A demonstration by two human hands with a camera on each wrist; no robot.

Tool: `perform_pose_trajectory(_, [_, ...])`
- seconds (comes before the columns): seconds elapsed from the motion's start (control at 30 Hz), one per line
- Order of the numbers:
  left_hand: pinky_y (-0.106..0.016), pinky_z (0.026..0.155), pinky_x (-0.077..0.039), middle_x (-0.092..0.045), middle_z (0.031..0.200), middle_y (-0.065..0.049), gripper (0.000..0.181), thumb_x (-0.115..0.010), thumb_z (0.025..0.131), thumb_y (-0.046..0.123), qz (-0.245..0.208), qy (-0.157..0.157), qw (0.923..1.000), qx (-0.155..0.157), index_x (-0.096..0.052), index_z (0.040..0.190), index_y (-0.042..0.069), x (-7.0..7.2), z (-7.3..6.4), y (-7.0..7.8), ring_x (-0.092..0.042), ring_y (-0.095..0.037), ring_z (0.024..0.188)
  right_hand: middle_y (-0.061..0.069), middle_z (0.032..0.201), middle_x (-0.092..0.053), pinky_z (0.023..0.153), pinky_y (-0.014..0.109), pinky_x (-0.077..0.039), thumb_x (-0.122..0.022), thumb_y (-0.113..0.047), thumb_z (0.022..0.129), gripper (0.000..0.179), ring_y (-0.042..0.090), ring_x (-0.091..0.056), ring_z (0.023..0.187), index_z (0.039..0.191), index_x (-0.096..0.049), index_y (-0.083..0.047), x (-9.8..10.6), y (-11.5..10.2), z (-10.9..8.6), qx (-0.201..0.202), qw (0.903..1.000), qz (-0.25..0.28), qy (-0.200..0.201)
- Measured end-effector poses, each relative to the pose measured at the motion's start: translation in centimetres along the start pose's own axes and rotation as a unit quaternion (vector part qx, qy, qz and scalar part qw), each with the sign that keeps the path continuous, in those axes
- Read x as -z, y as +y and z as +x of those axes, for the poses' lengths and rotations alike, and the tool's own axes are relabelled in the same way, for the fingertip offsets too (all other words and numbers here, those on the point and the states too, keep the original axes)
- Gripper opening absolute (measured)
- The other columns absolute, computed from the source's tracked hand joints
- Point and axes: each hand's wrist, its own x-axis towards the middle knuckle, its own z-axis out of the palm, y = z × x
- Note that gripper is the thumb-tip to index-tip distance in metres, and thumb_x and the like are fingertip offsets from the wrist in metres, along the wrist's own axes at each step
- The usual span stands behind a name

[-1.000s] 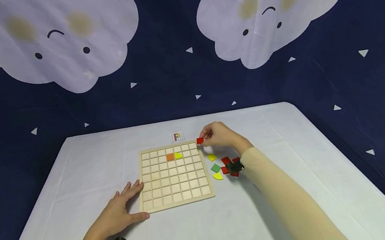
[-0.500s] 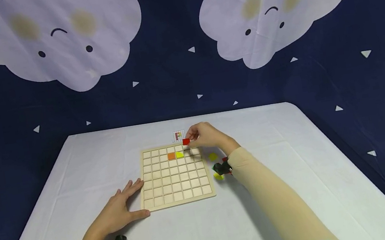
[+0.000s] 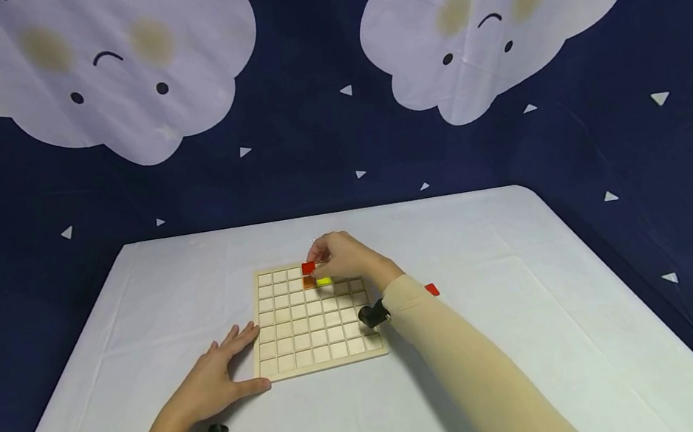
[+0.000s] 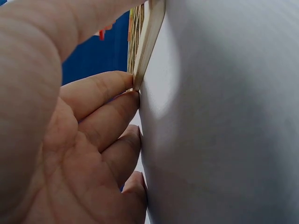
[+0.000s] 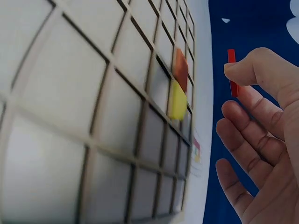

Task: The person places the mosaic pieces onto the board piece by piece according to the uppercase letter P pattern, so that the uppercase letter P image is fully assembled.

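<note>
A square wooden grid board (image 3: 302, 340) lies on the table. My left hand (image 3: 213, 381) rests at its left side, thumb at the near corner and fingertips on the edge; in the left wrist view straight fingers (image 4: 110, 119) meet the board's rim. My right hand (image 3: 349, 257) pinches a red square tile (image 3: 308, 268) between thumb and index finger above the board's far rows, its other fingers loosely bent. Just below that tile in the head view sit an orange square tile (image 3: 309, 283) and a yellow quarter-round tile (image 3: 325, 281), side by side in the grid.
A loose red tile (image 3: 431, 290) shows beyond the right sleeve (image 3: 467, 347), which hides the other loose pieces. A small printed pattern card (image 5: 196, 148) lies past the board's far edge, mostly covered by my right hand in the head view. A dark cloud-patterned cloth (image 3: 314, 176) hangs behind the table.
My right hand has carried the red tile leftward from the board's far right corner to above the orange tile. The left hand stays at the board's edge.
</note>
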Motion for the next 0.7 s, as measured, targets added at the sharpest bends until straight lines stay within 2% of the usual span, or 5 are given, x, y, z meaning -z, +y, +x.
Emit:
perform_pose_trajectory(0.43, [-0.077,0.127,-0.022,-0.044,0.169,-0.02,0.099,-0.095,0.079,0.042,0.0,-0.004,1.0,0.004,-0.051,0.159,0.003,-0.1,0.1,0.0,-0.032,-0.051,0.159,0.007,0.106,-0.08,0.091,0.03,-0.06,-0.08,-0.009,0.092,0.019,0.015,-0.07,0.092,0.111,-0.078,-0.005,-2.3,-0.7,1.1,-0.001,0.9997,-0.02,-0.013])
perform_pose_trajectory(0.7, [-0.076,0.127,-0.022,-0.044,0.169,-0.019,0.099,-0.095,0.079,0.042,0.0,-0.003,1.0,0.005,-0.051,0.159,0.004,-0.1,0.1,0.0,-0.032,-0.051,0.16,0.004,0.108,-0.08,0.092,0.032,-0.06,-0.081,-0.013,0.092,0.019,0.014,-0.071,0.094,0.111,-0.078,-0.009,-3.1,-0.8,1.3,-0.025,0.9994,-0.021,-0.014])
